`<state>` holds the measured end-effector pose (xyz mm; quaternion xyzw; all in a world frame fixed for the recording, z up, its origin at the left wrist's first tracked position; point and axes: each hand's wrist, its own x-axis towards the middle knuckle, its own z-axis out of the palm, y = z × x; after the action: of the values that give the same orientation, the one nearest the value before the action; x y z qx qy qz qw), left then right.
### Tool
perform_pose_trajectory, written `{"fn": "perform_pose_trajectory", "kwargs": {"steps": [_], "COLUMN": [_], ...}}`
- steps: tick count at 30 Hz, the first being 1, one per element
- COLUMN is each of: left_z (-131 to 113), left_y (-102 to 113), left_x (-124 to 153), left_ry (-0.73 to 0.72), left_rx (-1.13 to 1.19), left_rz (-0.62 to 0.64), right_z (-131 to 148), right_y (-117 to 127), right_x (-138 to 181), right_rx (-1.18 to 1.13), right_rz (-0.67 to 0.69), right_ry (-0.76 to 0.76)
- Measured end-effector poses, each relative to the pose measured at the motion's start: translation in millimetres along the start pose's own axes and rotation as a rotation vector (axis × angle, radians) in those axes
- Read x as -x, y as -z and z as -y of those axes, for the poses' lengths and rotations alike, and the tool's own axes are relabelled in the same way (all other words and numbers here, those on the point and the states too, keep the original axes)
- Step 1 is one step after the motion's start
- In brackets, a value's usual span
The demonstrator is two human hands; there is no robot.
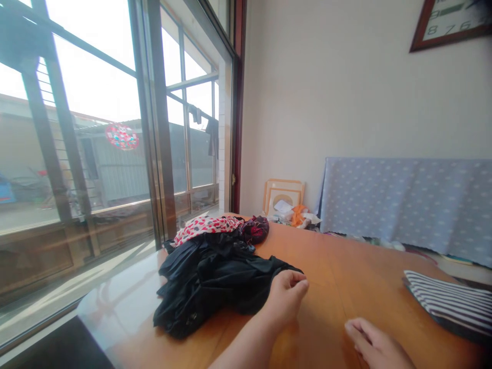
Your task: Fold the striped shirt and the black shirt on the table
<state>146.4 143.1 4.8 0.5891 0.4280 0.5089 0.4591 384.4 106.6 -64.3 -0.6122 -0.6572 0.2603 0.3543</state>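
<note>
My left hand [286, 297] is closed, its thumb and fingers pinching the right end of a black garment [226, 282]. That garment lies crumpled on the wooden table, its folds spread toward the left. Behind it sit a white cloth with red and dark spots [209, 228] and a dark red and purple bundle [255, 229]. My right hand [374, 343] hovers low over the table near the bottom edge, loosely curled, with a gap between thumb and fingers and nothing visible in it. To its right lies a black-and-white striped garment [449, 300], folded flat.
The glossy wooden table [326, 256] reaches back toward the wall. Large window panes [96, 118] run along the left. Beyond the table are a blue patterned cloth cover [403, 200], leaning frames [284, 192] and an orange item [299, 215]. A clock [449, 23] hangs above.
</note>
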Motion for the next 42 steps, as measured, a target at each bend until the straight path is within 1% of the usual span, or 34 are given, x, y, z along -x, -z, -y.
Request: {"fn": "perform_pose_trajectory", "kwargs": {"steps": [2, 7, 9, 11, 13, 15, 17, 20, 22, 25, 27, 28, 30, 31, 33, 34, 35, 37, 38, 39, 42], "left_z": [-7.0, -19.5, -22.0, -22.5, -20.0, -14.2, -7.1, -2.5, -6.7, -21.1, -31.3, -35.5, -41.6, -43.2, -43.5, -42.3, -40.5, -36.1, -34.0, -32.1, -28.7], "left_y": [-8.3, -26.7, -32.1, -35.0, -36.0, -36.6, -37.5, -37.8, -35.4, -27.4, -20.8, -17.3, -10.0, -5.9, 3.1, 7.9, 13.0, 22.9, 27.7, 32.2, 44.2], "left_x": [11.9, 37.7, 44.5, 49.0, 51.6, 52.7, 53.1, 53.3, 53.5, 52.8, 49.9, 47.4, 40.0, 35.2, 24.0, 18.1, 12.2, 1.6, -2.6, -5.9, -10.6], "left_ry": [0.028, 0.074, 0.086, 0.090, 0.094, 0.109, 0.145, 0.171, 0.159, 0.205, 0.225, 0.210, 0.142, 0.113, 0.066, 0.049, 0.045, 0.012, -0.018, -0.052, -0.087], "left_rx": [0.027, 0.077, 0.051, -0.024, -0.101, -0.145, -0.150, -0.141, -0.131, -0.066, 0.000, 0.032, 0.081, 0.099, 0.101, 0.070, 0.016, -0.119, -0.193, -0.254, -0.406], "left_rz": [0.181, 0.560, 0.705, 0.820, 0.898, 0.953, 1.016, 1.115, 1.134, 1.110, 1.041, 0.972, 0.766, 0.646, 0.406, 0.299, 0.205, 0.034, -0.016, -0.057, -0.109], "right_z": [3.8, 8.2, 7.5, 7.9, 10.3, 13.3, 14.3, 10.2, 6.6, 5.9, 7.9, 8.6, 8.0, 6.4, 1.6, -1.0, -3.4, -6.7, -7.6, -8.0, -7.1], "right_y": [1.5, 7.8, 10.9, 13.3, 14.0, 11.9, 7.3, -0.9, -4.3, -3.4, 1.8, 5.5, 14.6, 19.5, 28.5, 32.3, 35.8, 42.0, 45.2, 48.8, 62.0], "right_x": [0.5, -1.1, -1.7, -1.1, 0.4, 1.8, 2.0, 1.0, 1.0, 2.5, 2.9, 2.5, 0.5, -0.9, -3.5, -4.7, -5.8, -7.9, -8.9, -9.8, -10.6], "right_rx": [-0.009, -0.023, -0.069, -0.130, -0.190, -0.238, -0.245, -0.094, 0.042, 0.117, 0.100, 0.082, -0.004, -0.093, -0.383, -0.566, -0.749, -1.011, -1.077, -1.105, -1.052], "right_rz": [-0.001, -0.005, -0.022, -0.055, -0.087, -0.081, -0.060, -0.026, 0.017, 0.066, 0.023, -0.030, -0.197, -0.299, -0.475, -0.527, -0.540, -0.507, -0.527, -0.579, -0.814], "right_ry": [-0.012, -0.063, -0.083, -0.111, -0.171, -0.215, -0.196, -0.107, -0.051, 0.020, 0.037, 0.022, -0.069, -0.138, -0.282, -0.340, -0.388, -0.427, -0.430, -0.425, -0.391]}}
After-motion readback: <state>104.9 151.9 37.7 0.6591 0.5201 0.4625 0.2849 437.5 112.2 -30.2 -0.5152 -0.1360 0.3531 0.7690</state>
